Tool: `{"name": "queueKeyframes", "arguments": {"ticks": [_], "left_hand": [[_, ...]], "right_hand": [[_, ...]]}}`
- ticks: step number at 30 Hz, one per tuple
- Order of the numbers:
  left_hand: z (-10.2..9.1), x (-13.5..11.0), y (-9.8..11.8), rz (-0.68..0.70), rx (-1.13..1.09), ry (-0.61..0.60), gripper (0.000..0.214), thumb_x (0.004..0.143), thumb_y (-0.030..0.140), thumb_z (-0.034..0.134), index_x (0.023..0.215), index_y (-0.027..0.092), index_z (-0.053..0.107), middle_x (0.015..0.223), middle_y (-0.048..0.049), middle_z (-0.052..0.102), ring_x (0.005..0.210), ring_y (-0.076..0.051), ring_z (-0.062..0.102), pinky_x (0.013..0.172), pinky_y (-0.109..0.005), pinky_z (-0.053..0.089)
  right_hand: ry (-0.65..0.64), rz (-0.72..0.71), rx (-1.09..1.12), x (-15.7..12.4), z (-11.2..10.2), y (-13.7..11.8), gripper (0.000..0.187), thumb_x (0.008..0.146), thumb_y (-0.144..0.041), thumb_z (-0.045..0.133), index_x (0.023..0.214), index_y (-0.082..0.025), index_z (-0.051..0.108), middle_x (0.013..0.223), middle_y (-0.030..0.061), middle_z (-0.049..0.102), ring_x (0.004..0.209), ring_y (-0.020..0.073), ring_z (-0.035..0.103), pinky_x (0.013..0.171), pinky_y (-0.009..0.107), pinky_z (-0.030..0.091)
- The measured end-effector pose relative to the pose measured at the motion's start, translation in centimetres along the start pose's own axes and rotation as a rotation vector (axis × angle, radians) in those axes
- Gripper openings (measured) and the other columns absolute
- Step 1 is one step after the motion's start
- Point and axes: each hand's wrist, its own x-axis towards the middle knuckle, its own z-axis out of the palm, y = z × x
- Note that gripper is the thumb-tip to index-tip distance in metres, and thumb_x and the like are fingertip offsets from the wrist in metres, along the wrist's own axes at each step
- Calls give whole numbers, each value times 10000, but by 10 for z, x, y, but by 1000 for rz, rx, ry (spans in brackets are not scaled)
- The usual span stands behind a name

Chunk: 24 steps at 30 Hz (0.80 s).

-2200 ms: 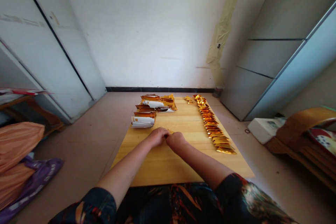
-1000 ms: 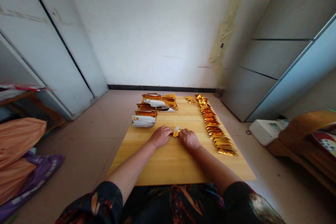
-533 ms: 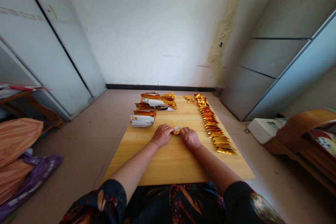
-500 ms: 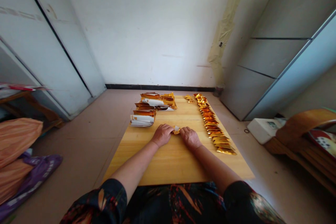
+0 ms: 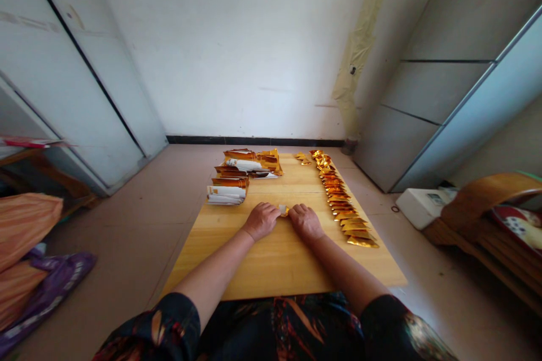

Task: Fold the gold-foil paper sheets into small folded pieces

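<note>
A small piece of gold and white foil paper (image 5: pixel 284 211) lies between my hands over the middle of the wooden table (image 5: pixel 271 259). My left hand (image 5: pixel 263 220) is closed on its left end. Its right end is pinched in the curled fingers of my right hand (image 5: pixel 305 221). Most of the paper is hidden behind the fingers. To the left stand stacks of gold and white foil sheets (image 5: pixel 228 189). Along the right edge runs a long row of folded gold foil pieces (image 5: pixel 342 203).
Several loose gold pieces (image 5: pixel 302 158) lie at the table's far side. A wooden chair (image 5: pixel 499 208) and a white box (image 5: pixel 423 207) stand at right. Orange and purple bags (image 5: pixel 46 276) are on the left. A grey cabinet (image 5: pixel 440 84) rises at the right rear.
Both hands keep hold of the foil paper, and it now shows a slightly different shape between them. The whole view has shifted a little.
</note>
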Motion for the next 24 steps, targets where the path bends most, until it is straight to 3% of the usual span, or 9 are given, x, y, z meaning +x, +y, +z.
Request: {"name": "queueKeyframes", "arguments": {"ticks": [10, 15, 24], "left_hand": [[11, -2, -2, -187, -285, 122, 207, 763, 60, 522, 842, 197, 655, 842, -31, 679, 833, -162, 586, 792, -280, 461], [10, 4, -6, -342, -380, 63, 208, 728, 52, 562, 823, 203, 669, 840, -8, 698, 838, -153, 604, 798, -266, 475], [5, 8, -7, -395, -371, 0, 175, 745, 106, 584, 841, 202, 694, 854, -14, 713, 824, -153, 627, 785, -256, 478]], "right_hand": [[13, 113, 86, 2, 3, -3, 222, 950, -214, 390, 973, -207, 611, 985, 74, 600, 936, 175, 511, 754, 263, 354], [20, 153, 153, 3, -2, -2, 234, 943, -239, 413, 949, -211, 646, 960, 60, 621, 937, 163, 528, 760, 248, 350], [20, 246, 189, 3, -2, -5, 197, 915, -248, 447, 909, -202, 638, 987, 61, 617, 966, 171, 526, 745, 262, 347]]}}
